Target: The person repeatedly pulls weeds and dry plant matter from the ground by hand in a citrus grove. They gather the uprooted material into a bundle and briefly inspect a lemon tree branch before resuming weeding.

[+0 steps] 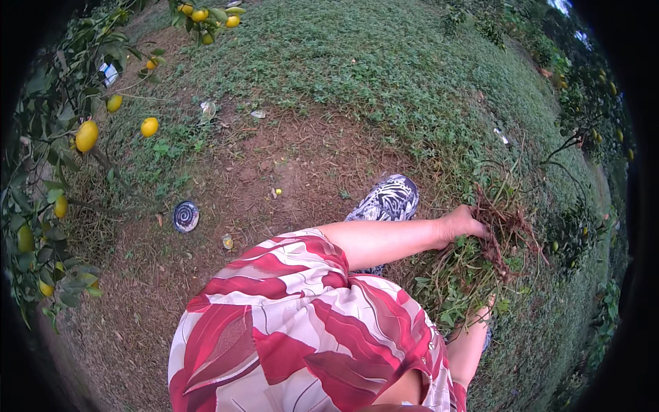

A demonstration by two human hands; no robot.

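My left hand (463, 226) reaches across to the right and grips a bundle of pulled weeds (463, 273) near its reddish-brown roots (507, 221). Green leaves and stems hang from the bundle towards my body. At the lower right, my right hand (488, 305) is against the leafy part of the bundle. Leaves cover most of that hand, so its grip cannot be made out. Black-and-white patterned cloth (386, 198) shows on my leg, just beyond my left forearm.
Branches with yellow citrus fruit (87, 136) reach in from the left; another fruiting tree (582, 123) stands at the right. A round item with a spiral (186, 216) lies on the brown soil (288, 159). Low green plants (350, 67) cover the ground ahead, with scraps of litter (208, 109).
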